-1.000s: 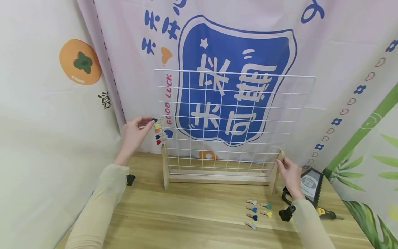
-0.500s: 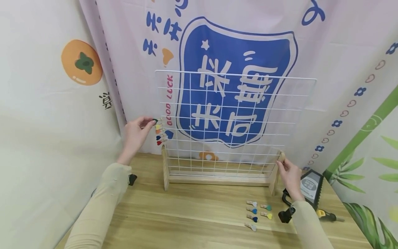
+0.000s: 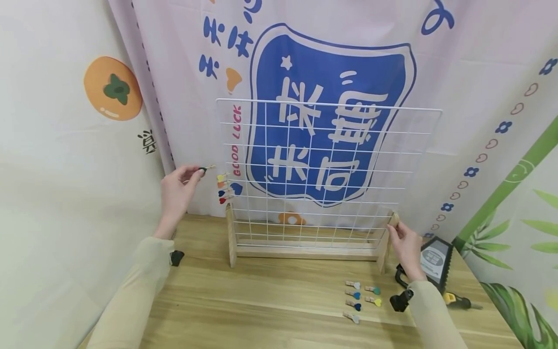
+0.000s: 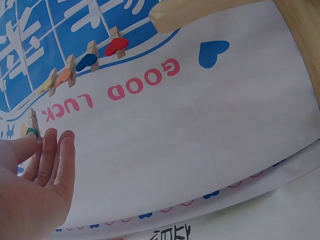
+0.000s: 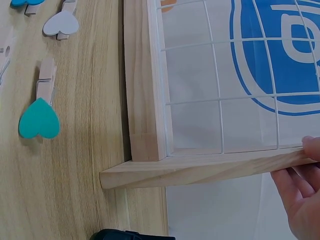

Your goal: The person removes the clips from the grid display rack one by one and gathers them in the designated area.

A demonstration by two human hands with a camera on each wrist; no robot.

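My left hand [image 3: 178, 191] pinches a small wooden clothespin with a dark green heart [image 4: 32, 132] between thumb and fingers. It is just left of the white wire grid [image 3: 329, 104], apart from its edge. Clipped down that edge are several heart clothespins, from a yellow one [image 3: 222, 178] at the top to a red one [image 3: 223, 200] at the bottom. The grid stands upright in a wooden stand [image 3: 305, 252]. At the stand's right upright [image 5: 215, 167], my right hand [image 3: 406, 245] grips the upper end between thumb and fingers.
Several loose heart clothespins, among them a teal one [image 5: 40, 120], lie on the wooden table [image 3: 261, 300] in front of the stand's right side. A black-edged handsaw [image 3: 436, 261] and a yellow-and-black handled tool [image 3: 457, 300] lie at the right. A printed cloth [image 3: 192, 116] hangs behind.
My left hand has moved left, taking the green-heart clothespin off the grid's edge. The other clipped clothespins and my right hand have stayed in place.
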